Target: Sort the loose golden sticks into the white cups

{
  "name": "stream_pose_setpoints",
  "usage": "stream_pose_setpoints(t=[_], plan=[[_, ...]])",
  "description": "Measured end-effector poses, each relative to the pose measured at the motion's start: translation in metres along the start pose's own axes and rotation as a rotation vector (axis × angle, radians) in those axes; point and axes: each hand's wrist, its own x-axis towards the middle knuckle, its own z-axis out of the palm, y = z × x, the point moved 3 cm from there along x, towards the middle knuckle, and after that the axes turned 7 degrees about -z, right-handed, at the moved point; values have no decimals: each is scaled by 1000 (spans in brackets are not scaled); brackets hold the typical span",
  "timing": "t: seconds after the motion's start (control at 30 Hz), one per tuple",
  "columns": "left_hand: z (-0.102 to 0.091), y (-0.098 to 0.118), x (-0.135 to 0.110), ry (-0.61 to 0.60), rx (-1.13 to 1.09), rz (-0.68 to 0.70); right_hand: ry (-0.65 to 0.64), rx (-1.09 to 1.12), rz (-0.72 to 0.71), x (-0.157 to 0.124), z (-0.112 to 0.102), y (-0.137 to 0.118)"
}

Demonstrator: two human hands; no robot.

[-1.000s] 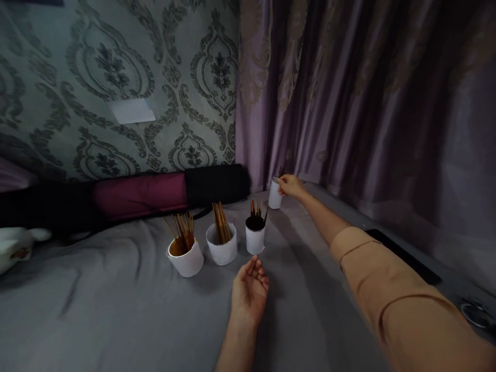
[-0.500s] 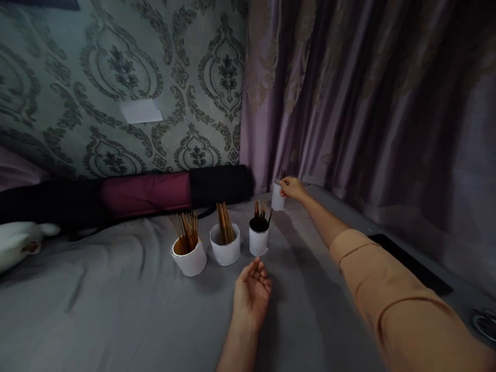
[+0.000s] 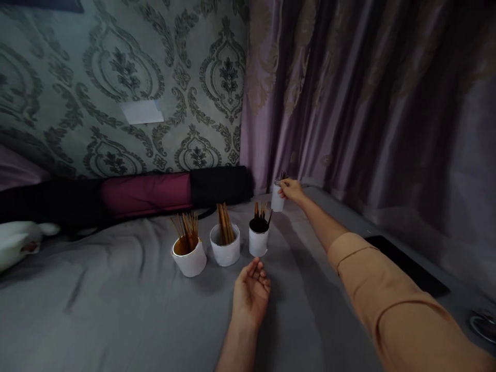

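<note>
My right hand [image 3: 291, 190] reaches far forward and grips a small white cup [image 3: 277, 198] with a few thin sticks in it, near the curtain. Three more white cups stand in a row on the grey bedsheet [image 3: 116, 310]: a left cup [image 3: 189, 258], a middle cup [image 3: 225, 250] and a right cup [image 3: 258, 239], each holding several brown sticks. My left hand [image 3: 251, 293] rests on the sheet just in front of the right cup, palm up, fingers loosely curled and holding nothing.
A dark red and black bolster [image 3: 147, 192] lies along the patterned wall behind the cups. Purple curtains [image 3: 368, 103] hang on the right. A dark flat slab [image 3: 406, 263] lies on the sheet at right, and a white soft object [image 3: 19, 243] at far left.
The held cup has shifted slightly toward the row of cups with my right hand. My left hand stays in place.
</note>
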Motion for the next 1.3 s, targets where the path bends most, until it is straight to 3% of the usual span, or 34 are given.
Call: stream_pose_setpoints(t=[0.47, 0.9, 1.17, 1.3], plan=[[2, 6, 2, -52, 70, 54, 41, 67, -78, -15, 0, -10], [5, 10, -2, -75, 123, 70, 24, 189, -98, -81, -14, -22], [8, 10, -3, -99, 150, 87, -125, 340, -171, -131, -15, -34], [7, 9, -3, -118, 164, 81, -373, 368, -238, -155, -11, -51]])
